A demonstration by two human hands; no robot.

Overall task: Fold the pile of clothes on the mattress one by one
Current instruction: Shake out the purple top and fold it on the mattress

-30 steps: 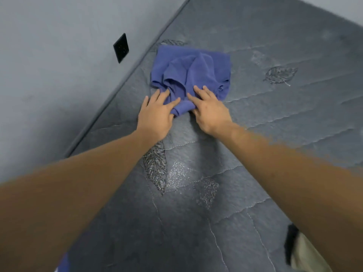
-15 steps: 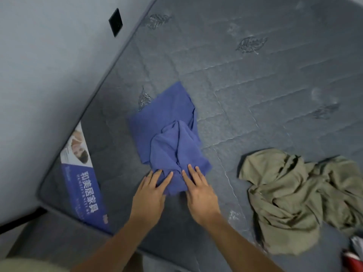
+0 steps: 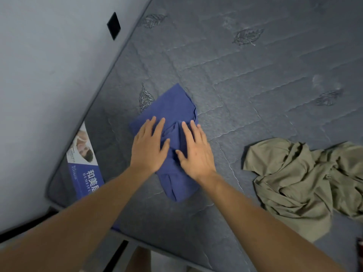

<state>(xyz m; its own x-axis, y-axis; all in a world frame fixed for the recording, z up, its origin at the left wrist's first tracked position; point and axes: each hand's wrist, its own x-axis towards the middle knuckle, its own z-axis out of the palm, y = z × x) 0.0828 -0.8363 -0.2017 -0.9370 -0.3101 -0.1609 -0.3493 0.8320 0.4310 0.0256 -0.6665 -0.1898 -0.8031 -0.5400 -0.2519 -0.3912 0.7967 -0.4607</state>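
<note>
1. Head view: left hand [image 3: 147,149] and right hand [image 3: 194,152] lie flat, fingers spread, pressing the folded blue garment [image 3: 172,138] at mid-frame on the mattress [image 3: 255,85] — likely smoothing it.
2. The olive garment [image 3: 294,185], crumpled at lower right, is cut off by the frame edge — its type is unclear.

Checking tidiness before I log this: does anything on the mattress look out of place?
Only the olive garment, lying crumpled and unfolded to the right of the blue garment, which both hands press flat. Nothing looks damaged.
</note>
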